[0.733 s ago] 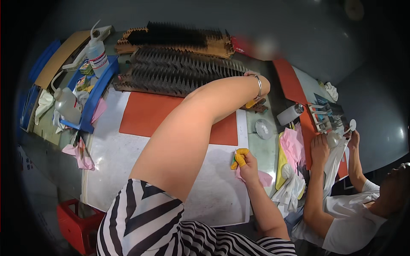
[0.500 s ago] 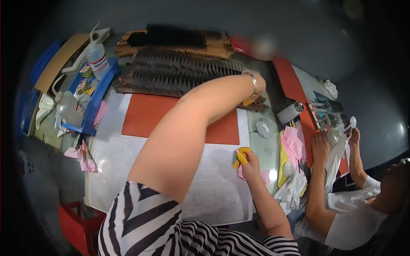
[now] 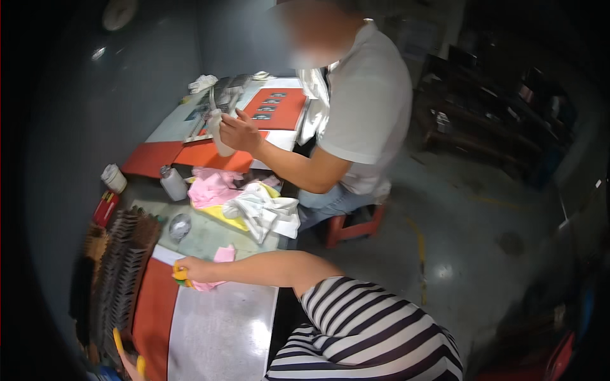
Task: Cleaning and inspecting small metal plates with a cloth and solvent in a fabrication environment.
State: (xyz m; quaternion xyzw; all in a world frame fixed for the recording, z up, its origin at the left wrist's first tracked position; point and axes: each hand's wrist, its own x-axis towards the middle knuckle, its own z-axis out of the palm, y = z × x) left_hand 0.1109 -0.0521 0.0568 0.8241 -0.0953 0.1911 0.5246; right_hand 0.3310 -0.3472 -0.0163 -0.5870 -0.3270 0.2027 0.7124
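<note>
R hand [image 3: 194, 271] is out over the table near the red mat's [image 3: 154, 308] corner, fingers bent in, yellow covers on the tips w/ a bit of green below. Pink cloth [image 3: 223, 254] shows on both sides of that wrist; can't tell if it's gripped or just lying under. L hand [image 3: 131, 360] is cut off at the lower edge, approx. at the mat's left side: 2 yellow-tipped fingers apart, rest out of view, so can't tell if it holds anything. Dark spiky strips [image 3: 121, 273] stand just beyond it, in a long row along the mat's left side, w/ brown strips [image 3: 95, 246] behind.

White board [image 3: 222, 327] lies under the mat, its surface shiny. Past R hand: clear round dish [image 3: 180, 227], then white bottle [image 3: 173, 183], tilted in view. Red box [image 3: 105, 208] + white tub [image 3: 114, 178] nr the wall side. Rag pile btwn the person & a co-worker: pink rag [image 3: 213, 188], yellow rag [image 3: 230, 217], white rag [image 3: 265, 209].

Co-worker, white shirt [image 3: 368, 101], sits on a red stool [image 3: 356, 225], hand [image 3: 241, 132] round a whitish bottle [image 3: 220, 135].
</note>
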